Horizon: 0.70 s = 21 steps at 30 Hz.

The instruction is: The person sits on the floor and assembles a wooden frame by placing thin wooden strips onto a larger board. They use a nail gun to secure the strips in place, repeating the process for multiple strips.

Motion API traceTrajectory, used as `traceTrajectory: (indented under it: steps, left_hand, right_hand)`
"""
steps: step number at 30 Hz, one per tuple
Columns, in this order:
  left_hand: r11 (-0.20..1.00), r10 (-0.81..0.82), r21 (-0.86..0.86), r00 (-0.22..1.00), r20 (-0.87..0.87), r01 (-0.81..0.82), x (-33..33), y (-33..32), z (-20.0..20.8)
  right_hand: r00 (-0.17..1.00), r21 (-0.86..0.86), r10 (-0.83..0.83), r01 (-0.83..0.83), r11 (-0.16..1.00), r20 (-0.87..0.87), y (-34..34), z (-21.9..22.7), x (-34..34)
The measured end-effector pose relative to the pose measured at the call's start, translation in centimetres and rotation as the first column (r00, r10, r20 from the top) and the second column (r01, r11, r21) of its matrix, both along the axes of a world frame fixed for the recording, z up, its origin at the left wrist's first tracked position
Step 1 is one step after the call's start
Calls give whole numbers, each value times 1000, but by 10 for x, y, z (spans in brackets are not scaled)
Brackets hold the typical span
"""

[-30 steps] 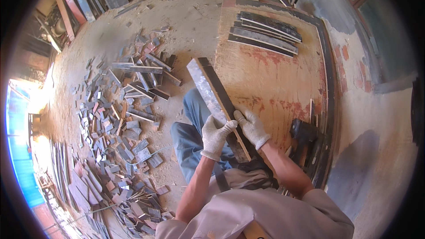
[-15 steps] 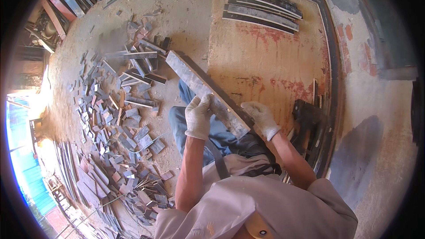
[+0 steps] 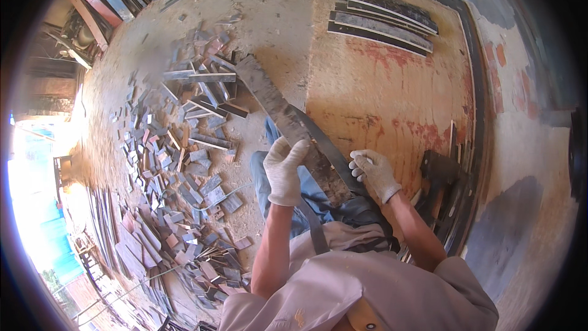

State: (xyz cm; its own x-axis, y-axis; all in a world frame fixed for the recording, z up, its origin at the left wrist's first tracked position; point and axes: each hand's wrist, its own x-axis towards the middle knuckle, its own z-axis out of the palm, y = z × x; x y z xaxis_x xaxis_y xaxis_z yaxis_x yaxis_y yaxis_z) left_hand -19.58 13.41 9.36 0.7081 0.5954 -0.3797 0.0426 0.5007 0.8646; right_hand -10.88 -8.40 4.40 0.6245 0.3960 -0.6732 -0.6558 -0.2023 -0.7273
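Note:
A long, worn grey-brown board (image 3: 269,98) slants across my lap, its far end pointing up and left toward the scrap pile. My left hand (image 3: 285,168), in a pale knitted glove, is closed on the board's left edge near its middle. Along the right edge runs a dark strip (image 3: 321,135); I cannot tell whether it is a second board or the same one's side. My right hand (image 3: 375,175), gloved alike, hovers just right of that strip. Its fingers are loosely curled and apart, with nothing visible in them.
Many small wood offcuts (image 3: 156,165) litter the floor on the left. Several long strips (image 3: 383,24) lie on a stained plywood sheet (image 3: 392,79) ahead. A dark tool-like object (image 3: 438,171) stands at my right, near the wall. Longer slats (image 3: 104,227) lean at the far left.
The board has turned in my left hand, so a darker, rougher face shows. My right hand has come away from its edge and its fingers have curled. The whole view has shifted slightly.

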Motion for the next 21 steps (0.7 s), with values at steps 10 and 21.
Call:
traceTrajectory:
  steps: [10, 21]
  left_hand:
    - [552, 188, 828, 953, -239, 99, 26, -23, 38]
    - [465, 219, 871, 932, -288, 160, 25, -21, 26]
  right_hand:
    - [999, -21, 40, -39, 999, 23, -10, -6, 0]
    - [999, -27, 32, -32, 999, 4, -8, -4, -1]
